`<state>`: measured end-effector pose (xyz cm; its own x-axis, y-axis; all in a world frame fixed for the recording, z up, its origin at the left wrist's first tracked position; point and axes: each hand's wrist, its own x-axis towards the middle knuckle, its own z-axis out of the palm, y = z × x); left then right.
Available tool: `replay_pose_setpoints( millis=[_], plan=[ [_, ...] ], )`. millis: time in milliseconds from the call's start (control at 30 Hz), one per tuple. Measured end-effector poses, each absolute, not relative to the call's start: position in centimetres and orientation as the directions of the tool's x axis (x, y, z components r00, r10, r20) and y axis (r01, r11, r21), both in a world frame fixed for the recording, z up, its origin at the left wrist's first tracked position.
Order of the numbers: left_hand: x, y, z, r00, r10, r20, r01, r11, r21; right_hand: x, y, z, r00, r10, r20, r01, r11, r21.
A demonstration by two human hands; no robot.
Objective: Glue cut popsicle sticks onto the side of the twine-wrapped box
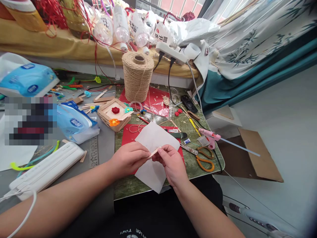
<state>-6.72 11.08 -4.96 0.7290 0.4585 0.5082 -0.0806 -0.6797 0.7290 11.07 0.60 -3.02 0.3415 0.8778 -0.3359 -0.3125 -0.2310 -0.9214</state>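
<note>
Between both hands I hold a short wooden craft stick (154,152) over a sheet of white paper (151,175). My left hand (131,159) is closed on the stick's left end. My right hand (170,162) pinches its right end between thumb and fingers. Under the paper lies a red sheet (127,134). Beyond my hands, to the left, stands a twine-wrapped box (119,126) with red, orange and turquoise flowers. Scissors with orange handles (205,160) lie right of my right hand.
A large twine spool (138,77) stands behind the paper. A pink glue gun (210,137) rests near the right table edge, its cord hanging. On the left are a white power strip (49,168), a blue tissue pack (76,122) and a clear stencil ruler (93,152).
</note>
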Motion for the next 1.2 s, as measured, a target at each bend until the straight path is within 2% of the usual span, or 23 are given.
replay_pose_setpoints(
  millis=[67,133,167,233,333,533,633,800,933,1133,1200],
  plan=[
    [-6.8,10.8,-5.0,0.712,0.496,0.497,-0.034,-0.682,0.730,11.2,0.3,-2.9,0.393,0.903,-0.172,-0.101,-0.143,-0.984],
    [-6.8,10.6,-4.9,0.703,0.561,0.437,0.042,-0.646,0.762,11.4,-0.2,-2.7,0.348,0.937,0.032,0.182,-0.034,-0.983],
    [-6.7,10.4,-4.9,0.702,0.591,0.397,0.078,-0.617,0.783,11.5,-0.4,-2.6,0.283,0.955,0.094,0.291,0.008,-0.957],
    [-6.6,10.3,-4.7,0.706,0.633,0.319,0.129,-0.557,0.820,11.5,-0.8,-2.4,0.160,0.980,0.119,0.381,0.050,-0.923],
    [-6.5,10.3,-4.6,0.704,0.659,0.265,0.145,-0.499,0.854,11.2,-1.2,-2.5,0.148,0.988,0.043,0.306,-0.004,-0.952],
    [-6.4,10.5,-4.8,0.633,0.730,0.258,0.145,-0.439,0.887,10.3,-1.1,-2.3,0.237,0.959,-0.159,-0.010,-0.161,-0.987],
    [-6.3,10.5,-5.0,0.616,0.743,0.263,0.145,-0.434,0.889,10.3,-0.9,-2.0,0.230,0.953,-0.197,-0.060,-0.188,-0.980],
    [-6.4,10.6,-5.3,0.618,0.743,0.256,0.130,-0.418,0.899,10.4,-1.0,-2.4,0.207,0.967,-0.151,0.030,-0.161,-0.987],
    [-6.3,10.4,-5.2,0.619,0.762,0.191,0.145,-0.349,0.926,10.8,-1.6,-3.2,0.172,0.978,-0.116,0.186,-0.148,-0.971],
    [-6.1,10.3,-4.6,0.690,0.719,0.085,0.091,-0.202,0.975,11.8,-1.7,-3.1,0.085,0.986,0.146,0.454,0.092,-0.886],
    [-6.1,10.4,-4.7,0.700,0.710,0.078,0.097,-0.203,0.974,12.3,-1.5,-2.9,0.036,0.983,0.179,0.512,0.136,-0.848]
  ],
)
